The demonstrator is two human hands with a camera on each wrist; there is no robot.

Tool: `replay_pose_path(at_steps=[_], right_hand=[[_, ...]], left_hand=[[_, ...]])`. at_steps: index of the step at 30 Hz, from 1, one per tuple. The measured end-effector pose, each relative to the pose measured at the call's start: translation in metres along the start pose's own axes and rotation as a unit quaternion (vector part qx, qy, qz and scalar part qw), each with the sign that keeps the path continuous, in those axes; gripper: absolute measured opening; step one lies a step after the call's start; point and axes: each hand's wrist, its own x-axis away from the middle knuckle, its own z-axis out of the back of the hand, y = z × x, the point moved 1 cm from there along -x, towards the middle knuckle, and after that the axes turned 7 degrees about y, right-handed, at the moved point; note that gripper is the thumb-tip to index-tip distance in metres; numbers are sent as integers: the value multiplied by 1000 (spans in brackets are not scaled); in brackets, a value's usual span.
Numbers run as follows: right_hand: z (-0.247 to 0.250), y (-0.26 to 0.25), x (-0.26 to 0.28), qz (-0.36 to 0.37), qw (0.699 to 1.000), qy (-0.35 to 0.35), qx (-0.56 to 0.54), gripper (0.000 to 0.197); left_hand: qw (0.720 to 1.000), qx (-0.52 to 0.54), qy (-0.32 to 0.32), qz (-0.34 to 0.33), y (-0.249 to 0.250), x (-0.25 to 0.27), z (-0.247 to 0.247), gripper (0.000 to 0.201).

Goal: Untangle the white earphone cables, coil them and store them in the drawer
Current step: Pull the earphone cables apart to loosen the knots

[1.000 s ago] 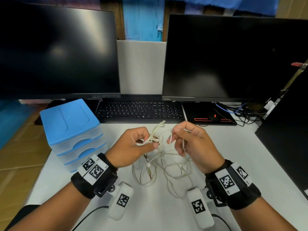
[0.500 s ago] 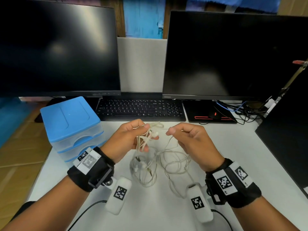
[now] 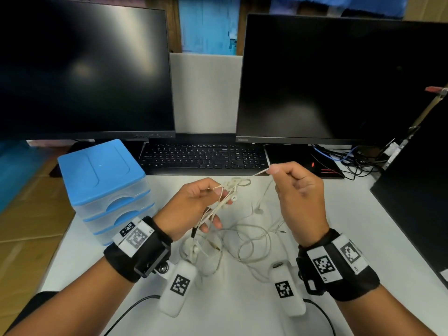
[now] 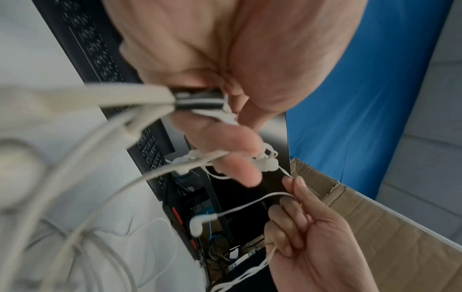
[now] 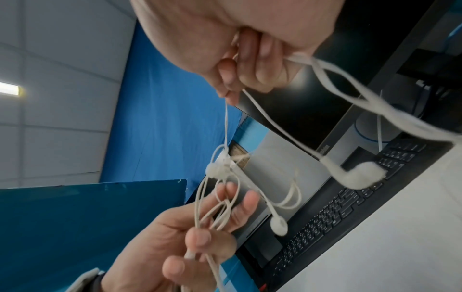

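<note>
Head view showed both hands raised over the white tabletop (image 3: 363,226), working a knot of white earphone cables (image 3: 232,187) just in front of the black keyboard (image 3: 206,157). The left hand (image 3: 191,209) had thumb and fingers curled round a bundle of strands near the knot; the right hand (image 3: 300,197), nearer the keyboard's right end, pinched one strand pulled taut from that knot. Loose loops lay on the tabletop between the wrists, nearer the person than the keyboard. A blue-lidded drawer unit (image 3: 106,185) stood just left of the keyboard, its drawers closed.

Only the right wrist view showed the left hand's grip from the palm side: several strands passing under the thumb (image 5: 200,238), and an earbud (image 5: 278,225) dangling against the keyboard. Only the left wrist view showed a cardboard box (image 4: 375,227) behind the right hand, and a second strand trailing from its curled lower fingers.

Near strands blurred badly in both wrist views; how the knot was tied could not be made out.
</note>
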Motion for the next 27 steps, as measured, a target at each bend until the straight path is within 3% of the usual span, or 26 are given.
replay_pose_path(at_steps=[3,7,11,15,17,20,22,27], right_hand=[[-1,1,2,19,1000,19,1,21],[-1,3,1,-18,999,-24,15,20],[-1,8,0,-94,987,-124,45,19],[-6,13,8,-84,970,-219,68,18],[-9,13,11,-73,974,-205,57,18],[-8,7,8,-51,991,-119,15,17],[-4,3,5,-33,996,-77,-3,17],[-5,-1,7,-11,999,-40,2,18]], left_hand=[[1000,-5,-9,-16,-1,1,1,9],[998,13,-67,9,-2,3,0,33],[987,120,-71,76,-1,0,-2,25],[969,200,-110,97,1,-3,6,37],[982,142,-104,71,-1,-2,9,35],[995,55,-74,45,-5,-1,6,23],[997,40,-60,39,-7,-2,3,15],[998,36,-43,25,-7,-2,0,18]])
